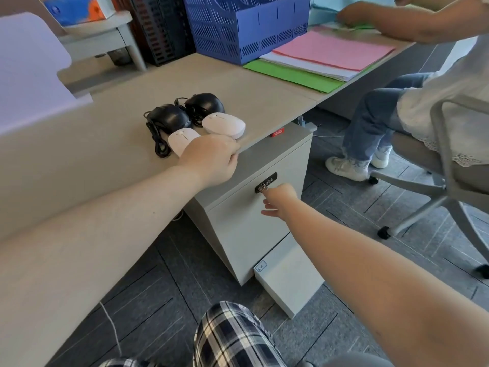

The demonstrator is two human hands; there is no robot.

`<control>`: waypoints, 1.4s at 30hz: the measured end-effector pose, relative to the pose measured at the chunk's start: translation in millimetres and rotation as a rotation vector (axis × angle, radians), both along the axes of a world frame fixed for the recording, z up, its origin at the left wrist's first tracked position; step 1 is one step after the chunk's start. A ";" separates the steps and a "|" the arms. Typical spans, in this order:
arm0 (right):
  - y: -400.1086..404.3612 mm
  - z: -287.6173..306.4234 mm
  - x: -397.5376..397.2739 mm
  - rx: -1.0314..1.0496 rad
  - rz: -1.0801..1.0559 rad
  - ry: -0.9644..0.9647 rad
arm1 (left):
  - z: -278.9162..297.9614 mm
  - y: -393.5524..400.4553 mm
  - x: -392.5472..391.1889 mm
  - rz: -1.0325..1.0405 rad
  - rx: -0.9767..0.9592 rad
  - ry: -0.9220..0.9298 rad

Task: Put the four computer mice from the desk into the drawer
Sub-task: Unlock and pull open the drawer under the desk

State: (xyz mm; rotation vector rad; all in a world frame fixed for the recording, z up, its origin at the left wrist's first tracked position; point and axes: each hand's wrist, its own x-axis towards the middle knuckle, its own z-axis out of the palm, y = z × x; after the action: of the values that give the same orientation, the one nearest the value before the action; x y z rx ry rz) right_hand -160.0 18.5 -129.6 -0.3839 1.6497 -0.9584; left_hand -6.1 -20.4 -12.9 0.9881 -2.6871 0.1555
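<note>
Four mice lie together near the desk's front edge: two black wired mice [169, 119] [205, 103] behind, and two white mice [182, 139] [225, 125] in front. My left hand [211, 160] lies partly over the nearer white mouse, its fingers curled over the desk edge [248, 147]. Under the desk stands a grey drawer cabinet [251, 234]. My right hand [280, 200] reaches to its combination lock [266, 181], thumb and forefinger pinching the metal knob. The upper drawer front is closed. The bottom drawer [288, 279] sticks out a little.
A blue file basket [246, 27], a black basket [161, 30] and stacked pink, white and green paper [333, 51] sit at the back of the desk. Another person [383, 115] sits on a wheeled chair [449, 168] to the right. A white divider [26, 75] stands at left.
</note>
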 end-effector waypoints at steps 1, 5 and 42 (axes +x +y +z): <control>-2.4 -0.1 2.2 0.009 -0.036 -0.053 | -0.6 0.1 0.2 -0.003 -0.003 0.003; -7.9 2.4 10.2 -0.020 -0.135 -0.123 | -1.9 -0.7 1.6 -0.013 0.000 0.002; 79.6 60.7 -67.1 -0.157 0.977 1.414 | 14.2 15.2 -6.1 0.158 0.117 -0.222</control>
State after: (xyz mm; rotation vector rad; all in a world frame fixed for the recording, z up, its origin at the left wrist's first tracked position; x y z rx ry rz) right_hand -227.1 98.1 -68.9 -2.0764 2.0997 0.0911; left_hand -12.2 -5.2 1.2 1.2894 -2.8428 0.1487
